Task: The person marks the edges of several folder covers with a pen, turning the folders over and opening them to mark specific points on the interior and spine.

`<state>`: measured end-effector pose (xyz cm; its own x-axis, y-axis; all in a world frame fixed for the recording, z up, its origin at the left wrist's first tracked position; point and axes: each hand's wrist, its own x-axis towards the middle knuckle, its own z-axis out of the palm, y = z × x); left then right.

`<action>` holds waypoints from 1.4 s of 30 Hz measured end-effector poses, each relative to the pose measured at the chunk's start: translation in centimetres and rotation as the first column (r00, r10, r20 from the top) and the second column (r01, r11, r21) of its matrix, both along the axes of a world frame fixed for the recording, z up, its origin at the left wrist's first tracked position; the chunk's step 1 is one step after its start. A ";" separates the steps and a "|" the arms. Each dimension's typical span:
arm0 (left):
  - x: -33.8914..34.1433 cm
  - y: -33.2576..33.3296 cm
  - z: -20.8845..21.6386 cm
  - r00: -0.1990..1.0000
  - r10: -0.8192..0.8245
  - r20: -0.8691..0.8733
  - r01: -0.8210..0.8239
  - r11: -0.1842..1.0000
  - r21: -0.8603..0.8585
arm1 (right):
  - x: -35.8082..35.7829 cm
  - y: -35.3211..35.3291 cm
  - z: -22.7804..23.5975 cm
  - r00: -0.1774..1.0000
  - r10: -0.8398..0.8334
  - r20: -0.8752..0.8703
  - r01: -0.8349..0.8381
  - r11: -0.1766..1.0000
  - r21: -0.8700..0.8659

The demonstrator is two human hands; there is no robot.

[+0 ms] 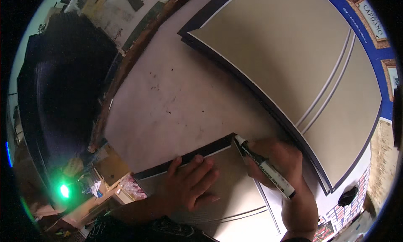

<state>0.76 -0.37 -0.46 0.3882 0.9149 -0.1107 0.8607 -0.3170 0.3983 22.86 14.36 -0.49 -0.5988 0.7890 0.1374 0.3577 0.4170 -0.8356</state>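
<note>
A beige board [224, 170] with a black edge strip [155, 170] lies in front of me on the pale table surface. My left hand [191, 181] rests flat on it, fingers spread, with the fingertips reaching over the black strip. In my right hand [281, 158] is a marker [268, 173] with a white and dark barrel, held slanting. Its pale tip meets the far corner of the board, where the black strip ends. Part of the board's right side is hidden under the right hand. Two thin dark curved lines cross its near part.
Larger beige panels [268, 40] with black edges lie stacked at the far right, close to my right hand. Two pale curved lines [325, 89] run across the top one. Leftward are a worn brown table edge [130, 63], a big black object [63, 82] and a green light [64, 191].
</note>
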 end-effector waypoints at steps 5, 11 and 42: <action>0.1 0.0 0.3 0.998 0.031 0.062 -0.030 0.999 -0.024 | -0.2 -0.2 -0.2 0.996 -0.066 -0.059 0.069 0.996 0.049; 0.0 0.3 0.5 0.999 -0.001 -0.036 0.001 1.000 -0.003 | -0.1 -0.1 -0.3 0.992 -0.021 -0.128 0.012 0.997 -0.070; -0.4 0.5 0.9 0.999 -0.035 -0.009 0.035 0.999 -0.034 | 0.0 -0.6 0.9 0.995 -0.100 0.021 0.098 0.993 0.070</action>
